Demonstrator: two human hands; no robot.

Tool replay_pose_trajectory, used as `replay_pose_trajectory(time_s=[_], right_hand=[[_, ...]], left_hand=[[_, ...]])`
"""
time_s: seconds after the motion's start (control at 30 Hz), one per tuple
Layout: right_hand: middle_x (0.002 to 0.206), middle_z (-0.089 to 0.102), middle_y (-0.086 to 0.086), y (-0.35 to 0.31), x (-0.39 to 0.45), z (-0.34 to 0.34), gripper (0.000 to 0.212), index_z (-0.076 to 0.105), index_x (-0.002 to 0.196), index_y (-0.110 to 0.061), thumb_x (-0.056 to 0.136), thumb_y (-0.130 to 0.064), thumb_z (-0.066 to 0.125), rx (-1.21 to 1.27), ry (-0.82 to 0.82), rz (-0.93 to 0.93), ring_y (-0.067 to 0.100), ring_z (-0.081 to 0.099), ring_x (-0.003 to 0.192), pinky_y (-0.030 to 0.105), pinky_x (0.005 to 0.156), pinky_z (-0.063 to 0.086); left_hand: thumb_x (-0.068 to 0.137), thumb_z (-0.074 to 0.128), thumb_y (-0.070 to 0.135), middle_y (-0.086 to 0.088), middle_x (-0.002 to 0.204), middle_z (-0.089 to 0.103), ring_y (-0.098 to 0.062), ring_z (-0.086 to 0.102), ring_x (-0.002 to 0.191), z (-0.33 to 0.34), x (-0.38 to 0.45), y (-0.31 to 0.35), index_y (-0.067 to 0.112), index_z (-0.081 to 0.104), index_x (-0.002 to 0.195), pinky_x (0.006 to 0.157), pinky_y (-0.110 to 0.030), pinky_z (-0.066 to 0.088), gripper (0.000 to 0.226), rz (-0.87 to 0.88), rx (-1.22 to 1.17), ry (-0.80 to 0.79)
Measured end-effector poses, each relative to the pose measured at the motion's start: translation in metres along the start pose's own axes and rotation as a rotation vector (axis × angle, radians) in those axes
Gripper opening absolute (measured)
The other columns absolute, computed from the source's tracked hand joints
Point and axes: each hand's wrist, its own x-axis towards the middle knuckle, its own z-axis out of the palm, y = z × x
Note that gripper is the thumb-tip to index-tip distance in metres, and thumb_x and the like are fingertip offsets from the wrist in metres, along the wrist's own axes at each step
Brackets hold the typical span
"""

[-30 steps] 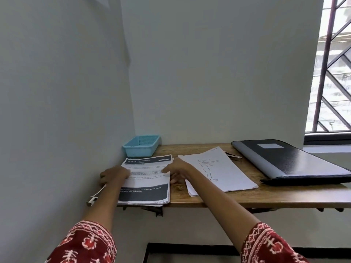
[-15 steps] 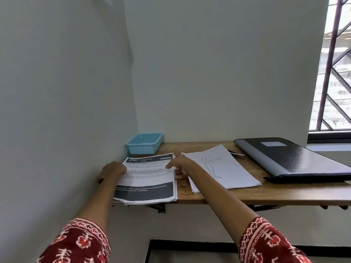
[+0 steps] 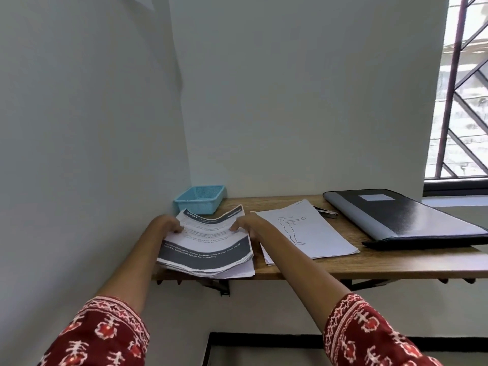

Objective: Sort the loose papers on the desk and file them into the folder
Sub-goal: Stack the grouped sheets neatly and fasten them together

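From my remote seat: wooden desk (image 3: 303, 268) fixed in a wall corner, seen from above and in front. Both hands are on the printed stack (image 3: 208, 247) at the desk's near-left end. The left hand (image 3: 165, 224) grips its left edge, fingers curled over the margin; the right hand (image 3: 249, 224) grips the right edge, thumb on top, fingers under as far as I can tell. The upper sheets bow upward between the two hands, far edge lifted off the desk, while the lower sheets lie flat and overhang the near edge slightly. Legible writing: "2701" in white on the dark header band at the stack's 11 o'clock corner; the dark footer band carries two lines of white text too blurred to read with confidence. At 3 o'clock from the stack, just beside it, lies a second pile (image 3: 306, 229) of white sheets, the top one bearing a line drawing of a standing figure with an arm stretched out; its small caption is unreadable. At the pile's 1 o'clock corner a small dark metal object (image 3: 327, 213) pokes out, kind unclear. Farther toward 3 o'clock sits the closed black folder (image 3: 406, 217) with a grey spine strip and a blank pale label. A light blue basket (image 3: 200, 198) sits at 12 o'clock from the stack, against the wall.
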Motion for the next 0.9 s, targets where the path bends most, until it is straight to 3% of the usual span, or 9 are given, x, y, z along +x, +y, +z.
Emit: replay_pose_trajectory(time_s=[0.13,0.2,0.3,0.4,0.57,0.67,0.73,0.8,0.9], right_hand=[[0.143,0.042,0.019,0.004,-0.004,-0.002,0.068,0.036,0.139,0.008,0.079,0.005,0.069,-0.063,-0.034,-0.027,0.032,0.042,0.131,0.037,0.105,0.038],[0.144,0.042,0.016,0.003,-0.008,-0.011,0.066,0.039,0.138,0.006,0.083,-0.010,0.072,-0.012,-0.038,-0.036,0.030,0.042,0.131,0.032,0.101,0.042],[0.125,0.057,0.009,-0.013,-0.025,-0.029,0.051,0.051,0.125,-0.004,0.088,-0.038,0.063,0.155,-0.053,-0.093,0.023,0.057,0.110,0.021,0.055,0.052],[0.115,0.059,0.009,-0.037,-0.034,-0.061,0.055,0.052,0.127,-0.006,0.090,-0.046,0.057,0.221,0.001,-0.175,0.020,0.057,0.090,0.016,0.047,0.046],[0.120,0.059,0.011,-0.058,-0.031,-0.130,0.052,0.054,0.127,0.004,0.089,-0.029,0.066,-0.008,0.269,-0.280,0.028,0.059,0.105,0.016,0.063,0.045],[0.126,0.057,0.015,-0.047,-0.018,-0.167,0.061,0.051,0.127,0.007,0.086,-0.035,0.068,-0.411,0.370,-0.176,0.029,0.055,0.116,0.021,0.071,0.039],[0.128,0.057,0.016,-0.020,-0.006,-0.187,0.058,0.051,0.125,0.006,0.087,-0.035,0.067,-0.697,0.391,-0.107,0.028,0.055,0.116,0.026,0.077,0.039],[0.131,0.055,0.015,0.019,0.008,-0.205,0.060,0.048,0.130,-0.001,0.082,-0.027,0.072,-0.838,0.406,-0.016,0.029,0.053,0.118,0.032,0.094,0.043],[0.136,0.051,0.015,0.053,0.024,-0.219,0.072,0.045,0.133,-0.007,0.076,-0.038,0.075,-0.836,0.449,0.040,0.035,0.044,0.127,0.045,0.105,0.036]], left_hand=[[0.089,0.061,0.007,-0.024,0.113,0.058,-0.030,0.058,0.102,-0.007,-0.009,0.019,-0.014,0.052,0.121,0.084,-0.032,0.043,0.039,0.121,-0.383,0.079],[0.090,0.060,0.009,-0.024,0.118,0.059,-0.029,0.059,0.098,-0.021,-0.017,0.033,-0.012,0.054,0.120,0.083,-0.032,0.044,0.037,0.211,-0.596,0.082],[0.093,0.056,0.009,-0.021,0.118,0.060,-0.023,0.059,0.074,-0.043,-0.035,0.058,-0.007,0.056,0.120,0.071,-0.029,0.049,0.032,0.363,-0.909,0.009],[0.094,0.054,0.011,-0.014,0.108,0.060,-0.017,0.058,0.068,-0.053,-0.045,0.086,-0.003,0.055,0.122,0.063,-0.028,0.049,0.032,0.432,-1.067,-0.087],[0.095,0.052,0.010,-0.018,0.112,0.060,-0.028,0.060,0.092,-0.022,-0.034,0.122,-0.009,0.049,0.124,0.085,-0.039,0.047,0.035,0.259,-1.041,-0.243],[0.095,0.050,0.003,-0.017,0.081,0.064,-0.026,0.062,0.071,0.029,-0.025,0.131,-0.007,0.055,0.091,0.077,-0.035,0.051,0.012,0.183,-0.832,-0.376],[0.094,0.051,0.006,-0.013,0.085,0.058,-0.024,0.055,0.074,0.070,-0.029,0.130,0.002,0.051,0.079,0.080,-0.036,0.045,0.016,0.106,-0.694,-0.490],[0.093,0.052,0.006,-0.014,0.099,0.057,-0.023,0.053,0.085,0.102,-0.034,0.128,0.004,0.054,0.096,0.080,-0.034,0.041,0.004,0.058,-0.595,-0.523],[0.094,0.047,0.002,-0.015,0.123,0.049,-0.022,0.044,0.101,0.125,-0.027,0.132,-0.001,0.045,0.129,0.080,-0.029,0.037,0.035,0.051,-0.670,-0.435]])
